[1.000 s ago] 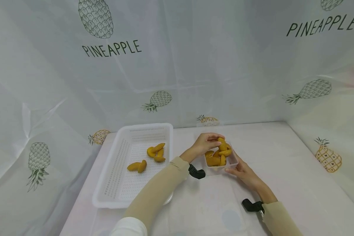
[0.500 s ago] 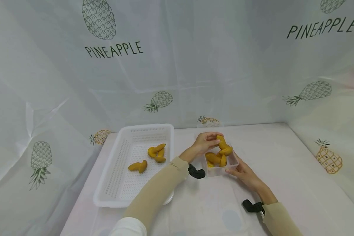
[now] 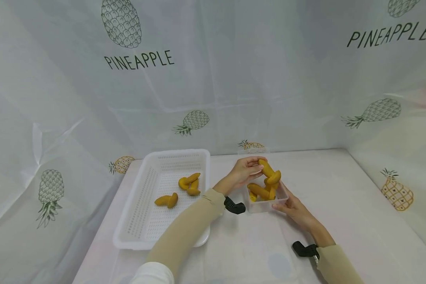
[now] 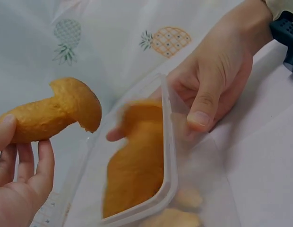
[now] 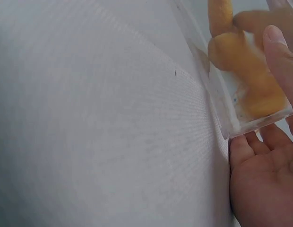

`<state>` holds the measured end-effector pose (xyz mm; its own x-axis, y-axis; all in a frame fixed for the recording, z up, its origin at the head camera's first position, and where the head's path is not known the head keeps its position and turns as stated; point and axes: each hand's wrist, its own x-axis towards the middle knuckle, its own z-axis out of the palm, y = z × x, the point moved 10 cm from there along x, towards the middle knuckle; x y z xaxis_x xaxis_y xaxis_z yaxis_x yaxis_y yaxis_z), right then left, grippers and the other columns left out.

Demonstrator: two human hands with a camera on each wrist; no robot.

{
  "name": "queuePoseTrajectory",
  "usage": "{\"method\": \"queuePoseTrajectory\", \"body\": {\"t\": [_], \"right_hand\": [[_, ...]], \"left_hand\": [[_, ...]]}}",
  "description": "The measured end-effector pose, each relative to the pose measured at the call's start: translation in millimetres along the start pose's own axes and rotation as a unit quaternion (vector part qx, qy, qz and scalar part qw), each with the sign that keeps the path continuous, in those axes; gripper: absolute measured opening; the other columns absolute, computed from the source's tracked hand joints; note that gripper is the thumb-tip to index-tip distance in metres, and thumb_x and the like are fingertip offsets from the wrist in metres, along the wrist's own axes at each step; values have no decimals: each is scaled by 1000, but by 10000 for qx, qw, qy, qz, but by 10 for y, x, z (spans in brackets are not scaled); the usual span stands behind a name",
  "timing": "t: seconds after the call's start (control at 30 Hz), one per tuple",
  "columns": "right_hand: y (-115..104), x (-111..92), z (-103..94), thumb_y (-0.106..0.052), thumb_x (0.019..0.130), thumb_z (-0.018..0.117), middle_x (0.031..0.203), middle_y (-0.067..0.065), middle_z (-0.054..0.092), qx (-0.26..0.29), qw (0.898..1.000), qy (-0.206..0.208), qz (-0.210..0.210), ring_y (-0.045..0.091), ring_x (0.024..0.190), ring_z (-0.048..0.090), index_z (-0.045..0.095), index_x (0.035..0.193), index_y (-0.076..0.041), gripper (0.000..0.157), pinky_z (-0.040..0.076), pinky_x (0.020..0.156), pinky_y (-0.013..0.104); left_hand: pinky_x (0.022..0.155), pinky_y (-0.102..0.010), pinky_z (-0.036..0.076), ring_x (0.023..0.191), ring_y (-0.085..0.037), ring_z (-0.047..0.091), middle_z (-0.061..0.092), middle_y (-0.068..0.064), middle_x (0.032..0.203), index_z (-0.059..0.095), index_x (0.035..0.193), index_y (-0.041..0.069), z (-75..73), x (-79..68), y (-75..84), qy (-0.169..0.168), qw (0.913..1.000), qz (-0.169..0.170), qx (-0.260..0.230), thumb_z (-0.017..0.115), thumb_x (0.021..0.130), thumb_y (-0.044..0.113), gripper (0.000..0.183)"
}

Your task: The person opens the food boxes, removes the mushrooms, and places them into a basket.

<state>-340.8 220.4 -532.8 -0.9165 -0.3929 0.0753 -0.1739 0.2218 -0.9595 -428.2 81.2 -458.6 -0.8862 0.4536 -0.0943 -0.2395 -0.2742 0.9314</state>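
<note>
With fingers and thumb of the left hand (image 3: 244, 171), pinching a yellow-brown mushroom (image 4: 78, 104) by the stem and leaving the cap free at the far end. Holding this mushroom in the air over a clear plastic box (image 3: 264, 207), apart from the rim in the left wrist view. With fingers and thumb of the right hand (image 3: 294, 209), gripping that box on its right side: pressing the thumb to the outside of the near wall and curling the other fingers behind. Seeing more mushrooms (image 3: 258, 191) inside the box, heaped against one another. To the left, seeing a white slotted basket (image 3: 149, 221) with three further mushrooms (image 3: 171, 200) in it: a touching pair near the right side, a single one closer to the body. Wearing beige sleeves (image 3: 188, 227) and a small black device (image 3: 235, 206) at each wrist. Working over a white-covered table (image 3: 340, 189), before a pale sheet (image 3: 227, 79) printed with pineapples.
</note>
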Motion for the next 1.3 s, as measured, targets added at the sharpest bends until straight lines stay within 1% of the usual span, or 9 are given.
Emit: {"method": "queuePoseTrajectory", "body": {"t": [0.07, 0.13, 0.3, 0.57, 0.77, 0.83, 1.0, 1.17, 1.3], "right_hand": [[-9, -1, 13, -12, 99, 64, 165, 10, -4, -2, 10000, -38, -66, 36, 149, -5, 1, 161, -28, 90, 15, 108, 8], [-23, 0, 25, -11, 99, 64, 165, 13, 0, 10, 9999, -69, -142, 37, 149, -1, 2, 161, -30, 90, 19, 103, 3], [-25, 3, 40, -13, 99, 65, 164, 18, 4, -76, 9998, -99, -147, 43, 148, 5, 0, 161, -33, 92, 23, 99, 3], [-21, 15, 56, -12, 99, 64, 164, 20, 4, -94, 9997, -128, -164, 44, 148, 5, -1, 161, -27, 92, 24, 98, 3], [-6, 22, 47, -13, 98, 65, 164, 23, 2, -156, 9998, -85, -114, 48, 147, 4, -1, 162, -21, 92, 22, 98, 2], [-7, 23, 41, -13, 98, 65, 164, 23, 2, -155, 9998, -64, -118, 48, 147, 4, -1, 162, -19, 92, 23, 98, 2], [-7, 16, 22, -13, 98, 65, 165, 18, 2, -143, 9998, -42, -105, 46, 147, 5, -2, 162, -21, 92, 27, 97, 4], [4, 17, 11, -12, 98, 65, 165, 17, 2, -115, 9999, -19, -96, 45, 147, 5, -1, 162, -24, 92, 30, 96, 4], [21, 30, 32, -11, 98, 64, 165, 16, 0, -56, 9999, -68, -108, 44, 147, 2, -2, 162, -22, 92, 29, 97, 4]], "left_hand": [[93, -38, 53, 110, -20, 64, 66, -8, 121, 63, 129, -3, -18, -14, 17, 42, 10000, -4, -19, 60, 97, -5, 33], [94, -39, 53, 113, -22, 62, 65, -9, 124, 62, 131, -2, -37, -27, 39, 70, 9999, 0, -81, 59, 97, -4, 33], [96, -43, 52, 116, -26, 60, 63, -12, 127, 58, 134, -4, -91, -61, 108, 94, 9996, 50, -269, 56, 99, -5, 35], [97, -44, 51, 110, -23, 62, 62, -11, 124, 52, 139, -6, -213, -156, 278, 42, 9995, 147, -267, 55, 100, -3, 39], [99, -44, 49, 113, -25, 59, 58, -11, 125, 50, 141, -5, -345, -265, 465, -8, 9995, 209, -256, 54, 101, -3, 40], [100, -45, 48, 114, -25, 59, 58, -11, 124, 50, 141, -5, -397, -298, 534, -7, 9995, 224, -214, 54, 101, -2, 40], [101, -45, 47, 115, -26, 58, 58, -11, 124, 49, 142, -4, -551, -378, 703, 37, 9996, 268, -95, 54, 102, 0, 41], [102, -44, 47, 124, -29, 54, 55, -14, 133, 49, 143, -2, -736, -478, 834, 66, 9996, 279, 24, 54, 102, 1, 42], [98, -41, 50, 127, -31, 52, 52, -16, 140, 49, 143, -1, -920, -590, 906, 156, 9994, 284, 155, 54, 102, 2, 42]]}}
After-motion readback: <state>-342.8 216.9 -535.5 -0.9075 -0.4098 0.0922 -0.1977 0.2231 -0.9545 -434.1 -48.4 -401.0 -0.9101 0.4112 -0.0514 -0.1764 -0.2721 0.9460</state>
